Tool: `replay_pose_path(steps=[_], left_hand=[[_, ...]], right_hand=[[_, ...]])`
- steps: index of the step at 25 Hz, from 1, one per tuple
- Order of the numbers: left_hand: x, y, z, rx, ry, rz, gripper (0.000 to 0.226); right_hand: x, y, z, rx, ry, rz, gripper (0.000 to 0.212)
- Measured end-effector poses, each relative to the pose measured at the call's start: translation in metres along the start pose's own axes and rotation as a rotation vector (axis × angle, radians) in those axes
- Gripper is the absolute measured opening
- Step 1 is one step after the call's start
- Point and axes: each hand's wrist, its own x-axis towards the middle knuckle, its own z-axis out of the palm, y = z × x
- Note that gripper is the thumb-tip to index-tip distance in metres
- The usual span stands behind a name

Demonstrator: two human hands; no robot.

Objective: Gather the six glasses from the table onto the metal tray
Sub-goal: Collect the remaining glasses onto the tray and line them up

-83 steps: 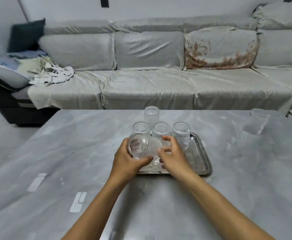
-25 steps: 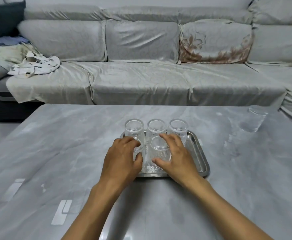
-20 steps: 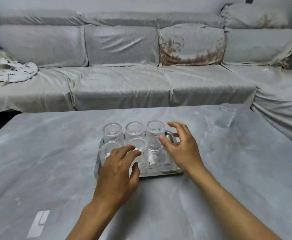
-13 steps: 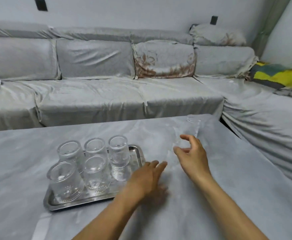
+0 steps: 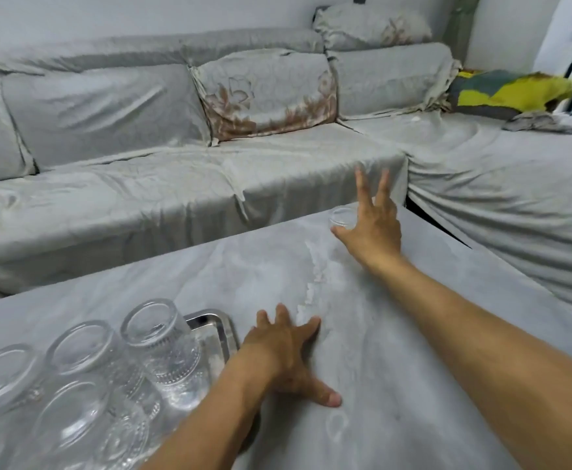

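Several clear ribbed glasses (image 5: 155, 337) stand upside down, packed together on the metal tray (image 5: 214, 322) at the lower left. One more clear glass (image 5: 342, 217) stands alone near the table's far right corner. My right hand (image 5: 374, 228) is stretched out to it with fingers spread; the palm hides the glass's right side and the thumb lies by its base, not closed round it. My left hand (image 5: 284, 357) rests flat on the table just right of the tray, fingers apart, holding nothing.
The grey marble-look table (image 5: 396, 385) ends just beyond the lone glass. A grey covered corner sofa (image 5: 176, 184) wraps around the far and right sides, with a narrow gap to the table. A yellow-green cushion (image 5: 508, 91) lies at the far right.
The view has swung right. My right hand reached from beside the tray out to the lone glass at the far corner. My left hand left the glasses and settled flat beside the tray.
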Motion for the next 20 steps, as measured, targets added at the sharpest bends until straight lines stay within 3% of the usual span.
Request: replay_pose_path(steps=[4, 8, 10, 14, 17, 20], left_hand=[[0.002, -0.002, 0.0, 0.026, 0.029, 0.007, 0.128], [-0.008, 0.002, -0.005, 0.036, 0.001, -0.015, 0.122], [-0.023, 0.009, -0.01, 0.06, 0.042, -0.014, 0.106], [-0.077, 0.024, -0.017, 0.237, 0.338, 0.124, 0.039], [-0.16, -0.002, 0.0, 0.109, 0.629, 0.139, 0.027], [-0.244, -0.062, 0.025, -0.197, 0.931, -0.036, 0.024]], right_hand=[[0.011, 0.015, 0.039, 0.034, -0.21, 0.08, 0.085], [-0.009, 0.018, 0.038, 0.151, -0.131, 0.105, 0.072], [-0.041, 0.004, 0.024, 0.281, -0.096, 0.117, 0.07], [-0.105, -0.038, -0.016, 0.494, -0.086, -0.016, 0.071], [-0.146, -0.088, -0.055, 0.63, -0.097, -0.073, 0.073], [-0.19, -0.132, -0.074, 0.745, -0.113, -0.079, 0.073]])
